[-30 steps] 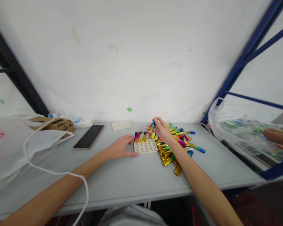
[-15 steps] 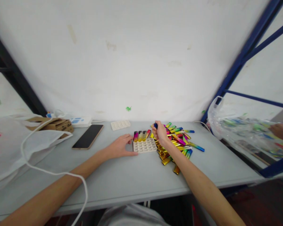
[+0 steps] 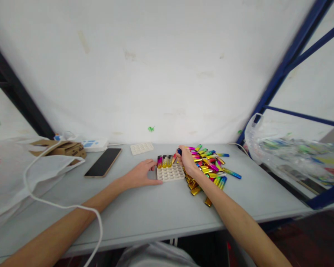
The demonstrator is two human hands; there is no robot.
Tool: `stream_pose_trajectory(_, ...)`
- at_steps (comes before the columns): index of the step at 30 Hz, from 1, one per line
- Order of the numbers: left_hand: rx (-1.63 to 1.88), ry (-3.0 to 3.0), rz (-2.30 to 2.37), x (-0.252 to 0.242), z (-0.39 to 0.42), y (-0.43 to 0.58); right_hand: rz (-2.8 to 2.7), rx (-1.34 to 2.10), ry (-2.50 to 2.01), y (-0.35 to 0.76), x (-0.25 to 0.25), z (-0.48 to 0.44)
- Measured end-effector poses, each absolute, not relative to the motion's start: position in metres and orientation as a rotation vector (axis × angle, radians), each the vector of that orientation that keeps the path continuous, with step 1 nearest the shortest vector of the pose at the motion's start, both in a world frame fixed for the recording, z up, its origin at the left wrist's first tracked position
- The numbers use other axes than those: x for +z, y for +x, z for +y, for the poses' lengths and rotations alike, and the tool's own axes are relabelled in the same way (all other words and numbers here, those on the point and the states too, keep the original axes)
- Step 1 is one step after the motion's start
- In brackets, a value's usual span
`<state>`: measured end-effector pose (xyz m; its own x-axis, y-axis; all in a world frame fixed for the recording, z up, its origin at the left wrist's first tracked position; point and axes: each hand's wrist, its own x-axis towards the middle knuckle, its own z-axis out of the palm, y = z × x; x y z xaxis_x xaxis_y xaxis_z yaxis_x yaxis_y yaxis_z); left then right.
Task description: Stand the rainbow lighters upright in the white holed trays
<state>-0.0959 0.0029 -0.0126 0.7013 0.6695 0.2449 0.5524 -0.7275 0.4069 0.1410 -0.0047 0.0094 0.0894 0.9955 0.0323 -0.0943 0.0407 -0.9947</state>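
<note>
A white tray point(image 3: 171, 173) with rows of round holes lies on the desk. Three lighters point(image 3: 164, 161) with dark tops, one purple and two clear-gold, stand upright along its back left edge. My left hand point(image 3: 140, 173) rests at the tray's left side, fingers and thumb spread around its edge. Above the tray's back right corner, my right hand point(image 3: 187, 159) is closed on a lighter point(image 3: 179, 151); only its dark blue end shows. Beside and partly behind that hand spreads a pile of shiny multicoloured lighters point(image 3: 211, 165). My right forearm hides some of them.
A second white tray point(image 3: 141, 148) lies near the wall. To the left are a phone point(image 3: 103, 162), a cardboard box point(image 3: 69, 149), a white plastic bag point(image 3: 30, 178) and a white cable point(image 3: 69, 205). Beyond the blue frame point(image 3: 281, 74) on the right lies a clear bag point(image 3: 289, 152) of colourful items.
My right hand has moved slightly left and lower, toward the tray, with the lighter in it. My left hand stays put. Another person's hand at the far right has left the view.
</note>
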Motion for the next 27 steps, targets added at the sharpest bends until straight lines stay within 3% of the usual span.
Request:
stream_pose_trajectory(12,0.535,2.616,0.96,-0.012,0.003,-0.096,-1.267,1.027,-1.133,0.153,0.001,0.006)
stream_pose_trajectory(18,0.534,2.63,0.954,-0.013,0.003,-0.097,-1.561,0.801,-1.103,0.172,0.002,0.012)
stream_pose_trajectory(27,0.532,2.623,0.959,-0.012,0.002,-0.096,-1.819,0.899,-1.073,0.183,0.014,0.0)
